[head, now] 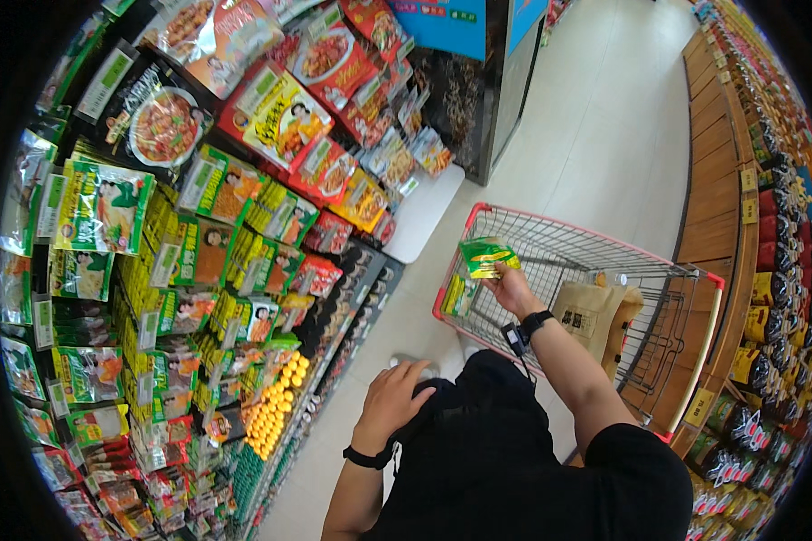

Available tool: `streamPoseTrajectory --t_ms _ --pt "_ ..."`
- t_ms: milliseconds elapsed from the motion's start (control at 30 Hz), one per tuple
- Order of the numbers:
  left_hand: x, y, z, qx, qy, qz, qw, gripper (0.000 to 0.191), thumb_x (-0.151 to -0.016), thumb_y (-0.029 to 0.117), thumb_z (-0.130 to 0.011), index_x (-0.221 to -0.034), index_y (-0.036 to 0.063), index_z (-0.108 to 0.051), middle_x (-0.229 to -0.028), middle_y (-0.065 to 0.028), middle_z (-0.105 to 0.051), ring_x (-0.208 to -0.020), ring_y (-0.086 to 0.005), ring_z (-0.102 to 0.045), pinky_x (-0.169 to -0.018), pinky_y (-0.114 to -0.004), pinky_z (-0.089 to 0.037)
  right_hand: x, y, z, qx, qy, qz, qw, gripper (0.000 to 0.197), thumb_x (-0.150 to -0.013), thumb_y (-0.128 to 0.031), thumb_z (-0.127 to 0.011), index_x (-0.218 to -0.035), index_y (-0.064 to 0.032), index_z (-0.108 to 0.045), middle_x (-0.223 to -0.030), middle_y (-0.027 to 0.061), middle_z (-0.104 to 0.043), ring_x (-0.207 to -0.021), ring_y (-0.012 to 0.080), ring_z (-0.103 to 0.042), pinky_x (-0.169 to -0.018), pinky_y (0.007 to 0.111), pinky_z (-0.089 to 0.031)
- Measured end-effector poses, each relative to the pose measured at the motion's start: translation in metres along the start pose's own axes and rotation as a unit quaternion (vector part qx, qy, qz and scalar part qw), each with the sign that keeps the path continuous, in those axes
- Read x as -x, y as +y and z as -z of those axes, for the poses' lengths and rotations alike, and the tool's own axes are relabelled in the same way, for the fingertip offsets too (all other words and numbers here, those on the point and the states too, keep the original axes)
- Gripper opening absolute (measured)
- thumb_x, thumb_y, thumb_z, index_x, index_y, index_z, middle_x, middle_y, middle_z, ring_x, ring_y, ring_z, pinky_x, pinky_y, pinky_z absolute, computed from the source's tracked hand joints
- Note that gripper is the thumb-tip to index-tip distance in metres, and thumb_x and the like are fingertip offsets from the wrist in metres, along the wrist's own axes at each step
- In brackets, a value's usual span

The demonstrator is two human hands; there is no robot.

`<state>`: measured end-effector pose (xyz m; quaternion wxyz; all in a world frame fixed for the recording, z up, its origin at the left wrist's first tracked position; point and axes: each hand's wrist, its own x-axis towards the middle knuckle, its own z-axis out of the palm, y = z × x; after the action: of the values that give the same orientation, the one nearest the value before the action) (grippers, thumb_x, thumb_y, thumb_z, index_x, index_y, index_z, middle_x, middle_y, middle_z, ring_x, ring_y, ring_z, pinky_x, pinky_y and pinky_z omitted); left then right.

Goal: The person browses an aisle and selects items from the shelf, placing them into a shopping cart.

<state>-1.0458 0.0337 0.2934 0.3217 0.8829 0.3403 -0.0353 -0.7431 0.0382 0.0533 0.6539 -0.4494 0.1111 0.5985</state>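
My right hand (513, 292) grips a green and yellow food packet (488, 257) by its lower edge, over the near left end of a wire shopping cart (575, 237). Another green and yellow packet (456, 295) lies inside the cart below it. Farther along the basket stands a brown paper bag (592, 314) bearing dark print, beside what looks like a clear bottle (612, 278). Above my bent leg, my left hand (394, 400) hangs with nothing in it, fingers loosely spread and thumb apart. The cart's rim has red plastic trim.
A tall shelf on the left carries hanging seasoning packets (206, 250) with price tags. Several yellow-capped containers (277, 406) line its lower part. Beyond stands a dark display pillar (457, 111). Wood-fronted shelves (710, 155) of packaged goods border the right, past the cart. Pale floor (602, 115) runs between.
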Motion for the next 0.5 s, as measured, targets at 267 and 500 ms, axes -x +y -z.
streamPoseTrajectory --t_ms 267,500 --pt "-0.014 0.0 -0.028 0.033 -0.028 0.014 0.999 0.041 -0.083 0.025 -0.068 -0.119 0.0091 -0.056 -0.105 -0.0107 -0.061 -0.094 -0.0312 -0.06 -0.083 -0.04 -0.047 -0.041 0.051 0.088 0.19 0.075 -0.038 0.978 0.024 -0.096 -0.012 -0.046 -0.119 -0.0061 -0.05 -0.106 0.0096 -0.062 -0.088 0.0202 -0.064 -0.073 0.034 -0.055" --pt "-0.005 -0.027 -0.046 0.013 -0.058 0.081 0.995 0.037 -0.083 0.028 -0.068 -0.114 0.01 -0.058 -0.099 -0.0124 -0.062 -0.093 -0.0327 -0.06 -0.084 -0.041 -0.046 -0.059 0.066 0.114 0.403 0.107 -0.122 0.901 0.033 -0.093 -0.012 -0.049 -0.119 0.0094 -0.048 -0.106 0.0204 -0.062 -0.088 0.0308 -0.068 -0.069 0.038 -0.061"
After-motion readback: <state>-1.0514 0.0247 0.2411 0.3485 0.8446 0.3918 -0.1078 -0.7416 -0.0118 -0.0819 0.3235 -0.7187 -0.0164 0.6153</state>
